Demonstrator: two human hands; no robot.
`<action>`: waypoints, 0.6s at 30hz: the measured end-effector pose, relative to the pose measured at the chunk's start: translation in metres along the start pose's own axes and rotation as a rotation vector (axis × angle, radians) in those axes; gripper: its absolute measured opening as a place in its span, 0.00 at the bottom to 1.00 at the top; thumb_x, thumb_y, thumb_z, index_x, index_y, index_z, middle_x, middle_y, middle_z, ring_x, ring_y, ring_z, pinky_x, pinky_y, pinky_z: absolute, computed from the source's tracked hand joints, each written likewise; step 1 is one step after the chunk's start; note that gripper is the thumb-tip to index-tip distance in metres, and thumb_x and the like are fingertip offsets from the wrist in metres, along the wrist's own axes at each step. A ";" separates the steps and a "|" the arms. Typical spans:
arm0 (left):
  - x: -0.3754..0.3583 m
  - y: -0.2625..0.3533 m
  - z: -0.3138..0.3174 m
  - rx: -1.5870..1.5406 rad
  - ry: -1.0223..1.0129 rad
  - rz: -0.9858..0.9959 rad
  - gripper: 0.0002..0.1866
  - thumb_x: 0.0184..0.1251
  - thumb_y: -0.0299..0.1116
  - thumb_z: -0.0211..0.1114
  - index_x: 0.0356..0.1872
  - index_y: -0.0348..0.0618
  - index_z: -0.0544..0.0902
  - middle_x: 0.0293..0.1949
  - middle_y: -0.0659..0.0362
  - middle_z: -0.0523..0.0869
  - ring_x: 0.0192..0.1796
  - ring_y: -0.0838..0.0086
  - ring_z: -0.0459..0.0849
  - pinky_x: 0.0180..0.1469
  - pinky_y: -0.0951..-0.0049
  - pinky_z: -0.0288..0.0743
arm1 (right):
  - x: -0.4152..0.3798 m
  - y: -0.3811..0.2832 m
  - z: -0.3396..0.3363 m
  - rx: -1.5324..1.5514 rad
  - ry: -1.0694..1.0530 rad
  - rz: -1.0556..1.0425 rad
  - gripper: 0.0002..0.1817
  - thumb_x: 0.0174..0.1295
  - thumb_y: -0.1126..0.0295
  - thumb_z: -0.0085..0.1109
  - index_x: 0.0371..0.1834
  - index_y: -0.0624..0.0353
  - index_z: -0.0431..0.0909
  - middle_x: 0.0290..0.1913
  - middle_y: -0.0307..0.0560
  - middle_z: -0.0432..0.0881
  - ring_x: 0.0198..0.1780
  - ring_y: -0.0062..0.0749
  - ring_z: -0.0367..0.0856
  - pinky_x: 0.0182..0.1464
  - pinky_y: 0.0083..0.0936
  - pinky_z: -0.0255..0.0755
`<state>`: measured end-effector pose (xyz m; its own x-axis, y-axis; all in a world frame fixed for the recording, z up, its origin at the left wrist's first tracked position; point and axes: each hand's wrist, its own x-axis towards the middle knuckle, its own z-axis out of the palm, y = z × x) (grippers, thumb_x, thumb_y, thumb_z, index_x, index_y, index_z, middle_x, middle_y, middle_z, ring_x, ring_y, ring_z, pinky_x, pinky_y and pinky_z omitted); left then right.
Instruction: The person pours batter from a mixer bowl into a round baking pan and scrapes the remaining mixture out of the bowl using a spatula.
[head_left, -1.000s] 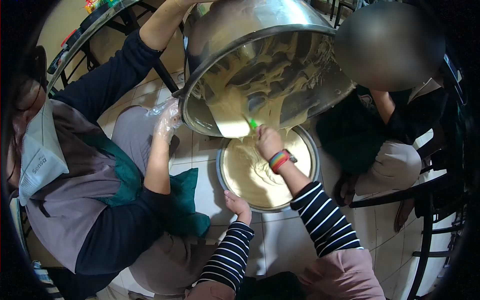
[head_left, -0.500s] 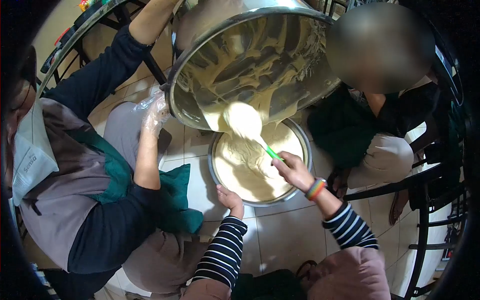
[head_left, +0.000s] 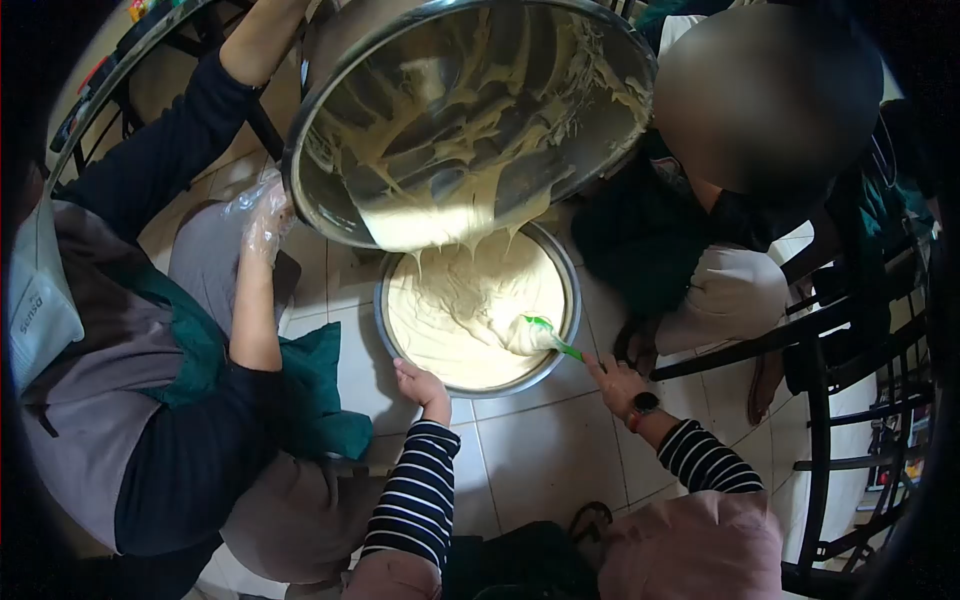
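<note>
My right hand point(head_left: 618, 385) grips the green handle of a spatula point(head_left: 567, 349). The spatula's head is coated in pale batter and rests in the batter point(head_left: 440, 345) near the right side of a round metal basin point(head_left: 391, 345). At the near-left rim, my left hand point(head_left: 424, 388) holds the basin, thumb on the edge and the other fingers partly hidden. Above the basin's far side, a large metal mixing bowl point(head_left: 300, 190) is tipped with its mouth toward me. Batter smears its inside, and strands hang from its lower lip.
On the left, a masked person's gloved hand point(head_left: 265, 218) is at the bowl's side. Another person crouches at the right, a green apron point(head_left: 640, 245) over their lap. Black metal chair bars point(head_left: 815, 430) stand at the right, and pale floor tiles point(head_left: 540, 450) lie underneath.
My right hand has brought the spatula from the big bowl's lip down into the basin, turning the wrist. My left hand stays on the rim. The whole view has shifted somewhat.
</note>
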<state>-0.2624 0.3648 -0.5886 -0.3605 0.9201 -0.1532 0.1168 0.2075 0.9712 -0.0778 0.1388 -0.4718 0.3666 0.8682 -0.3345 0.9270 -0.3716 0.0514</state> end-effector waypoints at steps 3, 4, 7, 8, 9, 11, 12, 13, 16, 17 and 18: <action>0.003 0.004 0.000 0.000 -0.019 0.025 0.28 0.65 0.46 0.40 0.39 0.22 0.72 0.38 0.37 0.76 0.41 0.53 0.76 0.44 0.69 0.67 | -0.016 -0.003 -0.026 -0.037 -0.159 0.049 0.29 0.53 0.77 0.40 0.62 0.57 0.48 0.42 0.58 0.67 0.37 0.49 0.74 0.38 0.36 0.72; 0.003 0.002 0.000 0.062 0.007 0.030 0.28 0.65 0.46 0.40 0.38 0.21 0.72 0.37 0.37 0.77 0.41 0.53 0.76 0.44 0.68 0.67 | -0.021 -0.002 -0.030 -0.042 -0.150 0.045 0.29 0.53 0.77 0.40 0.62 0.57 0.48 0.42 0.58 0.67 0.37 0.49 0.74 0.38 0.36 0.72; 0.001 0.007 -0.001 0.080 0.037 0.041 0.29 0.65 0.46 0.39 0.36 0.21 0.73 0.36 0.37 0.77 0.40 0.52 0.76 0.43 0.68 0.67 | -0.037 0.001 -0.049 -0.047 -0.128 0.017 0.28 0.54 0.75 0.39 0.61 0.59 0.49 0.43 0.60 0.67 0.38 0.49 0.75 0.39 0.37 0.71; -0.001 0.010 -0.001 0.051 0.032 0.045 0.29 0.65 0.46 0.39 0.36 0.21 0.73 0.35 0.37 0.77 0.39 0.52 0.76 0.43 0.68 0.67 | -0.042 -0.001 -0.064 -0.072 -0.200 0.036 0.27 0.54 0.75 0.38 0.61 0.59 0.50 0.45 0.61 0.66 0.38 0.48 0.75 0.40 0.36 0.71; -0.003 0.014 -0.001 0.047 0.037 0.043 0.29 0.65 0.46 0.39 0.36 0.21 0.73 0.35 0.37 0.77 0.39 0.52 0.76 0.43 0.68 0.67 | -0.047 -0.003 -0.077 -0.098 -0.274 0.055 0.27 0.54 0.75 0.38 0.60 0.59 0.51 0.46 0.61 0.66 0.38 0.47 0.75 0.40 0.36 0.71; -0.004 0.021 -0.003 0.006 0.023 0.008 0.29 0.65 0.46 0.39 0.35 0.21 0.73 0.34 0.37 0.77 0.38 0.52 0.76 0.42 0.67 0.68 | -0.054 -0.005 -0.102 -0.141 -0.233 0.039 0.27 0.53 0.75 0.39 0.59 0.57 0.53 0.47 0.61 0.66 0.37 0.47 0.76 0.39 0.36 0.71; 0.000 0.010 0.000 0.042 0.039 0.012 0.28 0.65 0.46 0.40 0.34 0.22 0.73 0.34 0.37 0.77 0.37 0.53 0.76 0.42 0.67 0.68 | -0.055 -0.010 -0.123 -0.129 -0.134 0.047 0.26 0.52 0.75 0.40 0.59 0.56 0.55 0.44 0.60 0.68 0.34 0.47 0.76 0.36 0.35 0.72; 0.004 0.003 0.002 0.041 0.046 0.008 0.28 0.65 0.46 0.40 0.34 0.22 0.73 0.34 0.37 0.77 0.37 0.53 0.76 0.42 0.67 0.68 | -0.051 -0.013 -0.140 -0.114 -0.040 0.057 0.26 0.51 0.75 0.41 0.58 0.55 0.56 0.41 0.58 0.70 0.32 0.47 0.76 0.33 0.35 0.72; 0.004 -0.003 0.003 -0.076 0.007 0.024 0.29 0.65 0.47 0.39 0.36 0.22 0.73 0.34 0.37 0.77 0.37 0.52 0.76 0.42 0.68 0.67 | -0.016 -0.024 -0.165 -0.023 0.265 0.043 0.22 0.52 0.74 0.42 0.54 0.53 0.62 0.30 0.52 0.72 0.26 0.45 0.75 0.25 0.34 0.70; 0.002 0.002 0.002 -0.073 0.008 0.033 0.29 0.65 0.47 0.39 0.36 0.22 0.73 0.34 0.37 0.77 0.37 0.52 0.76 0.42 0.68 0.67 | 0.004 -0.022 -0.163 0.046 0.318 0.062 0.20 0.53 0.73 0.40 0.52 0.53 0.63 0.31 0.53 0.73 0.28 0.46 0.75 0.27 0.35 0.70; -0.001 0.008 0.000 -0.044 0.016 0.051 0.29 0.66 0.47 0.38 0.35 0.22 0.73 0.34 0.37 0.77 0.38 0.51 0.76 0.42 0.67 0.67 | 0.030 -0.020 -0.157 0.111 0.431 0.052 0.16 0.55 0.72 0.39 0.48 0.54 0.66 0.31 0.53 0.74 0.30 0.46 0.75 0.29 0.35 0.70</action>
<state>-0.2611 0.3660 -0.5808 -0.3696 0.9237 -0.1009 0.0947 0.1454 0.9848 -0.0726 0.2240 -0.3346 0.4343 0.8962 0.0900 0.9007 -0.4314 -0.0509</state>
